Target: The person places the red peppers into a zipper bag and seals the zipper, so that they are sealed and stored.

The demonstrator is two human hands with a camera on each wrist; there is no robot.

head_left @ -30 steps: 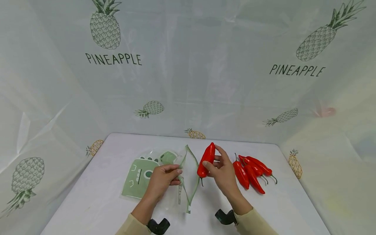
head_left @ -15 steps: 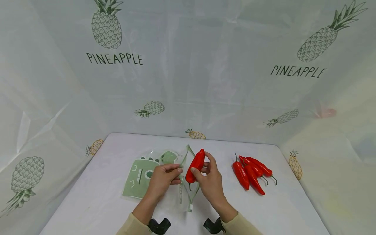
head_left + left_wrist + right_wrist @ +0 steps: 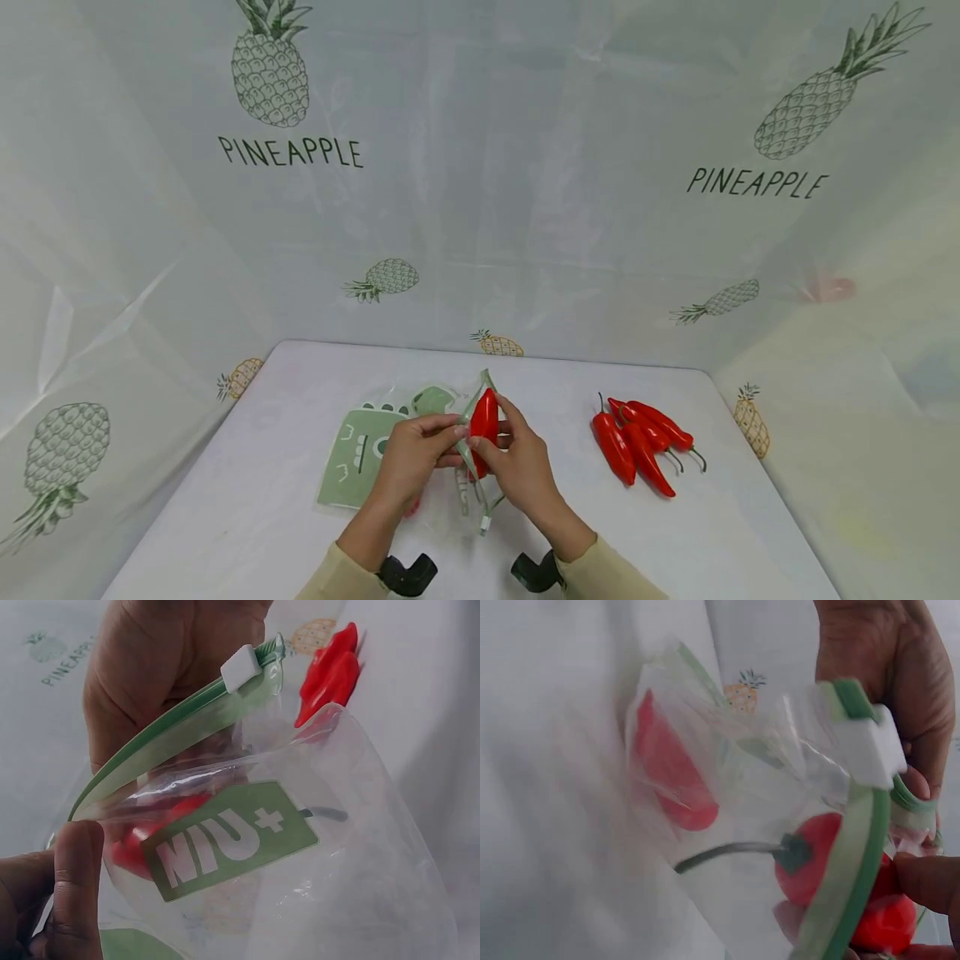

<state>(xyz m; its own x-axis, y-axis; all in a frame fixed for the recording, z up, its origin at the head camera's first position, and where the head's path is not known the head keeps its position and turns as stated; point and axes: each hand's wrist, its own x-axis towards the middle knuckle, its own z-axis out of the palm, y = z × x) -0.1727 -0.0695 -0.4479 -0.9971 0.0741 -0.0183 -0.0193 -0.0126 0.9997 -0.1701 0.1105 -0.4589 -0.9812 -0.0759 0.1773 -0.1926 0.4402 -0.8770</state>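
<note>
My left hand [image 3: 416, 458] pinches the green-edged mouth of a clear slider zip bag [image 3: 341, 475], which has a green monster print. My right hand [image 3: 525, 471] holds a red chili pepper [image 3: 484, 417] at that mouth. Stem end first, this pepper is partly inside, showing through the plastic behind the green NIU+ label [image 3: 229, 840] in the left wrist view. A white slider [image 3: 870, 746] sits on the zip strip. Deeper in the bag lies another red pepper [image 3: 671, 769], seen through the film in the right wrist view.
Several red chili peppers [image 3: 615, 450] lie together on the white table [image 3: 697, 542], right of my hands. A pineapple-printed sheet [image 3: 525, 208] hangs behind the table and along its sides.
My right hand has moved left with the pepper, from beside the bag to its mouth, and the pepper's stem end has gone in. My left hand has stayed at the bag's edge.
</note>
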